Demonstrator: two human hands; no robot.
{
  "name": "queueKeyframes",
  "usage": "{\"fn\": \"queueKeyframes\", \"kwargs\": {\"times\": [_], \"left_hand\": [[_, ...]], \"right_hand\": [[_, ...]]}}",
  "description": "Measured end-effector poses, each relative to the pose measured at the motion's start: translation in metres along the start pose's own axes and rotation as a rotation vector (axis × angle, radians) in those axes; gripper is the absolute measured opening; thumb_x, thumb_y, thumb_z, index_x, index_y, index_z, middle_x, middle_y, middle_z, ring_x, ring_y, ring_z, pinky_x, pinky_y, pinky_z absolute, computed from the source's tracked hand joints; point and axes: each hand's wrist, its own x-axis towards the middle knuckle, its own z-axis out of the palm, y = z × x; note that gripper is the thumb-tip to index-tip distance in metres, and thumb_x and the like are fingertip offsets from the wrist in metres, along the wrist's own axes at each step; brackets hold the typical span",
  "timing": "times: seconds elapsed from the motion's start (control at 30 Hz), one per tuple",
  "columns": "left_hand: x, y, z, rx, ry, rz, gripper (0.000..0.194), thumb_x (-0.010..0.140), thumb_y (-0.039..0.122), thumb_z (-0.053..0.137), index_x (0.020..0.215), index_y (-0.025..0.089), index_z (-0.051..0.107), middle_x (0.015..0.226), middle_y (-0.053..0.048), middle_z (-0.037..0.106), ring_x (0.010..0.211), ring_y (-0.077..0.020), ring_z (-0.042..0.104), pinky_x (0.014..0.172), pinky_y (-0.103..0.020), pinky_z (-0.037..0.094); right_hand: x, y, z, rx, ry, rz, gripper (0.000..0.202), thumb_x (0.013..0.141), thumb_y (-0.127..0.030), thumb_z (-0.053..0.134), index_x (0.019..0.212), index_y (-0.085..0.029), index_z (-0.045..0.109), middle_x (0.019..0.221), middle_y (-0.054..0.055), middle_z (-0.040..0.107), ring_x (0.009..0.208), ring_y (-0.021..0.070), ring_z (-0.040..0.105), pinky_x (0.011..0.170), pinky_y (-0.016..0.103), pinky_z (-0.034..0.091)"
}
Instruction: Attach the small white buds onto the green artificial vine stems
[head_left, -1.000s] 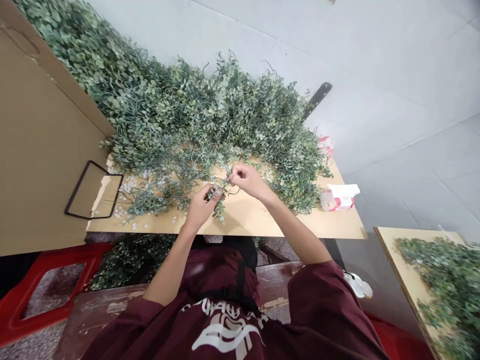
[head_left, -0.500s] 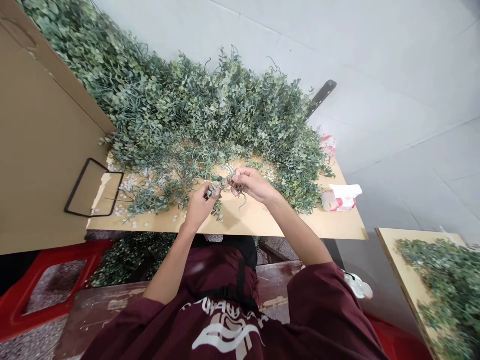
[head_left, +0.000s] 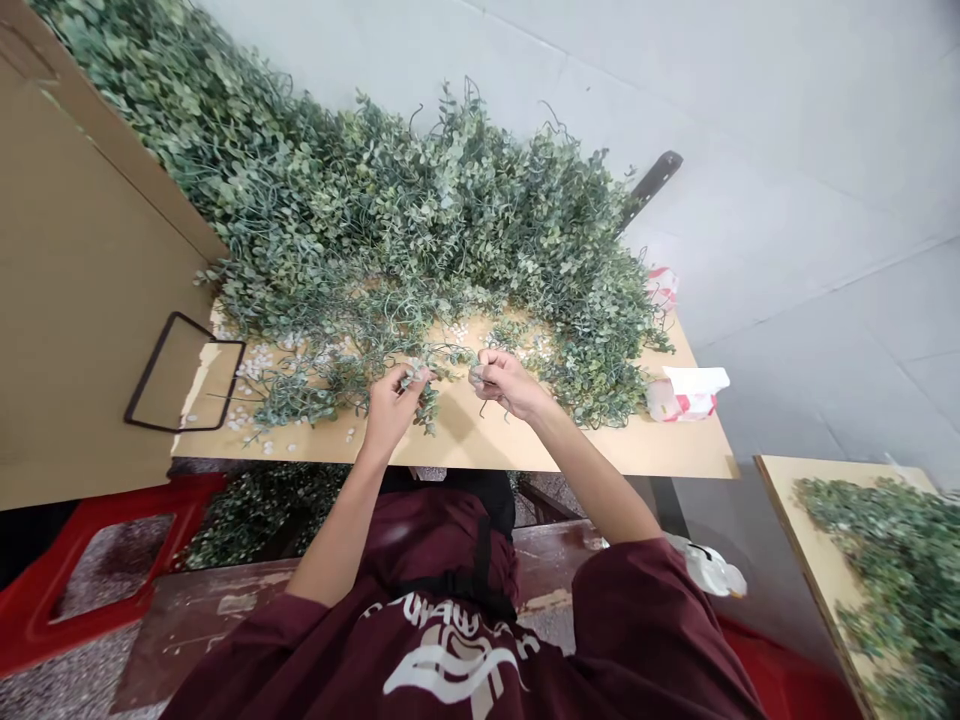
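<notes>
My left hand (head_left: 394, 405) pinches a small artificial leaf sprig (head_left: 427, 405) above the front of the wooden table (head_left: 487, 445). To its right, my right hand (head_left: 508, 383) is closed on a thin green stem, whose end sticks out below the fingers. A gap separates the hands, and a thin stem seems to span it. Behind them rises a large heap of artificial greenery (head_left: 450, 210). Left of my left hand lies a loose bunch of leafy stems (head_left: 296, 400) with small white pieces (head_left: 259, 360) scattered around it.
A cardboard box (head_left: 97, 290) stands at the left, near a black wire frame (head_left: 184, 372). At the right end are tissue packs (head_left: 686, 393). A second table with greenery (head_left: 892, 560) stands far right. A red stool (head_left: 82, 580) is at lower left.
My hands have moved apart: the right hand shifted right and slightly down, the left a little left. The stem between them is stretched wider. The view has shifted slightly.
</notes>
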Motion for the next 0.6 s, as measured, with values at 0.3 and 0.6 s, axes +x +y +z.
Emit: {"fn": "queueKeyframes", "kwargs": {"times": [0.3, 0.6], "left_hand": [[0.005, -0.01, -0.001, -0.294, 0.08, -0.042, 0.03, 0.083, 0.046, 0.065, 0.085, 0.016, 0.069, 0.079, -0.005, 0.071, 0.082, -0.0186, 0.066, 0.079, -0.028, 0.05], [-0.017, -0.021, 0.006, -0.258, -0.044, -0.107, 0.053, 0.084, 0.045, 0.063, 0.128, 0.018, 0.052, 0.086, -0.006, 0.072, 0.086, -0.0192, 0.069, 0.08, -0.03, 0.052]], "right_hand": [[-0.003, 0.004, -0.016, 0.044, 0.041, -0.028, 0.036, 0.078, -0.033, 0.07, 0.065, -0.02, 0.039, 0.056, -0.005, 0.05, 0.04, 0.0033, 0.029, 0.042, 0.018, 0.025], [0.025, -0.057, -0.019, -0.62, -0.018, -0.118, 0.026, 0.079, -0.038, 0.071, 0.067, -0.018, 0.058, 0.067, 0.0, 0.061, 0.062, 0.0115, 0.055, 0.057, 0.024, 0.041]]}}
